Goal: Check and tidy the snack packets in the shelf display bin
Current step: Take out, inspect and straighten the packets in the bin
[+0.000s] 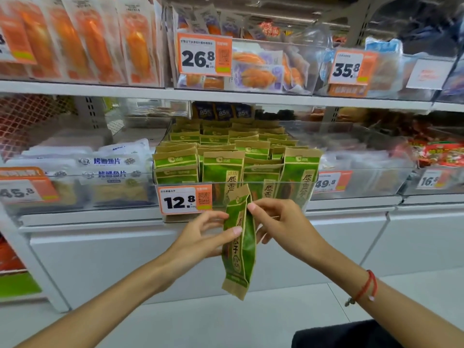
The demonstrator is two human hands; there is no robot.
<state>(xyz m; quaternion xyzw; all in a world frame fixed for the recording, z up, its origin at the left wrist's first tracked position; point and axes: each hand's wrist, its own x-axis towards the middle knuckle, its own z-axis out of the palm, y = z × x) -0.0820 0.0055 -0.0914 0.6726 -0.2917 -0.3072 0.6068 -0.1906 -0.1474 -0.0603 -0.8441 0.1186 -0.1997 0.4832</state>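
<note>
With our left hand (200, 234) and right hand (278, 222) both pinching one green packet (238, 247) at centre frame, below the clear display bin (233, 183), we risk dropping it or toppling the upright front-row packets (221, 169) when reinserting it.

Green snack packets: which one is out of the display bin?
The green packet held by both hands, left hand and right hand, below the bin; the rest stand inside.
</note>
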